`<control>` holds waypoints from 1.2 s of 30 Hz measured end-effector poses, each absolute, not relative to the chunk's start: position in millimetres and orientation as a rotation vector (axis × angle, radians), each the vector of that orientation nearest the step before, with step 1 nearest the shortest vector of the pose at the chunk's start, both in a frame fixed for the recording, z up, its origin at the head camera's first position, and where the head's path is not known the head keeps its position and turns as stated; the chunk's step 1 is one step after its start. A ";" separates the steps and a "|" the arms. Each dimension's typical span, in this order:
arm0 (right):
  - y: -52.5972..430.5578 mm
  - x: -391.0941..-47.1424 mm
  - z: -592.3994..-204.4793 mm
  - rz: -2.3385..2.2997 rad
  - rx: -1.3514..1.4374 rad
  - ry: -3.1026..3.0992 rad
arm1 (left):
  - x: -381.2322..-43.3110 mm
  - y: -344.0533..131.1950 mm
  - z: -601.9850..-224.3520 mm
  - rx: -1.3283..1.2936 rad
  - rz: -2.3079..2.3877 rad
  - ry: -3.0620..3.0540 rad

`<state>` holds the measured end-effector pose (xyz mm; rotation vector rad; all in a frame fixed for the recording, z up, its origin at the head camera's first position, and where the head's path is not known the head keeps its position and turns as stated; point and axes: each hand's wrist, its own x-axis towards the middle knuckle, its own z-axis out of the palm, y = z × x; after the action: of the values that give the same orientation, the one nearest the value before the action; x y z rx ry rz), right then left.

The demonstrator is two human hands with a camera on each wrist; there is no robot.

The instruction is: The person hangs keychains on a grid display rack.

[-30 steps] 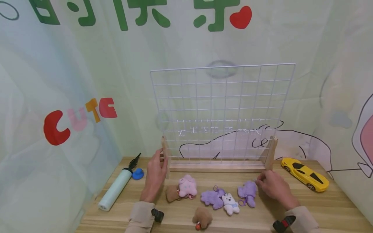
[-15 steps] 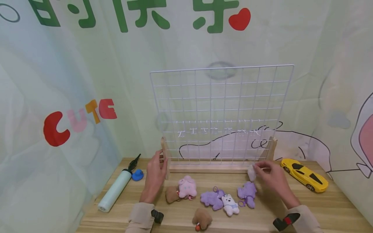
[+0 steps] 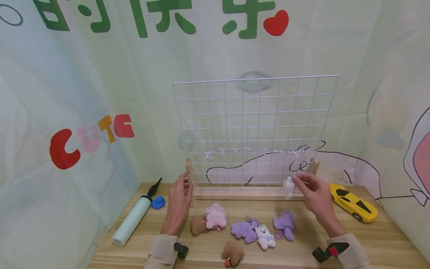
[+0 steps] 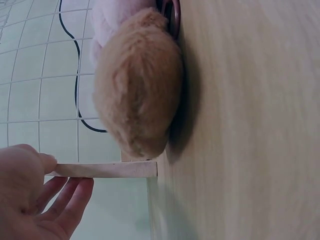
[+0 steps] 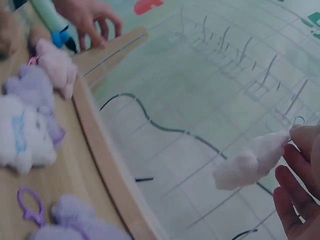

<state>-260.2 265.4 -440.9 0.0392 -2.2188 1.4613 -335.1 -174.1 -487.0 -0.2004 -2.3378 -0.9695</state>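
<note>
My right hand point(image 3: 315, 194) pinches a small white plush keychain point(image 3: 288, 188) by its ring and holds it up before the lower right of a white wire grid rack point(image 3: 258, 127). In the right wrist view the metal ring point(image 5: 299, 120) shows at the fingertips, with the plush hanging below. My left hand point(image 3: 180, 200) grips the left wooden upright point(image 4: 107, 170) of the rack's stand, thumb on one side and fingers on the other. White hooks point(image 5: 270, 70) stick out from the grid in a row.
On the wooden table lie brown plush toys point(image 3: 233, 252), a pink one point(image 3: 216, 216), purple ones point(image 3: 284, 225) and a white dog plush point(image 3: 265, 237). A light-blue hand pump point(image 3: 132, 220) and a blue duck point(image 3: 158, 202) sit left, a yellow toy car point(image 3: 354, 203) right.
My right hand has lifted the white plush keychain off the table beside the purple toy and raised it toward the grid. My left hand has stayed on the upright.
</note>
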 end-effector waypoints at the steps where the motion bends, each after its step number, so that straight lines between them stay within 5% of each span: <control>1: 264.0 -259.6 -438.1 1.477 0.058 -2.203 | -334.9 -174.1 -486.9 -0.202 -0.968 -2.335; 13: 248.1 -257.6 -408.7 1.631 0.045 -2.001 | -333.6 -174.0 -486.2 -0.198 -0.965 -2.340; 36: 244.5 -278.4 -414.6 1.820 -0.035 -1.772 | -332.7 -172.7 -485.6 -0.206 -0.980 -2.321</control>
<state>-278.4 244.5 -414.6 -0.0350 -1.7715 1.8200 -332.7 -172.7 -485.6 -0.2058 -2.3215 -0.9801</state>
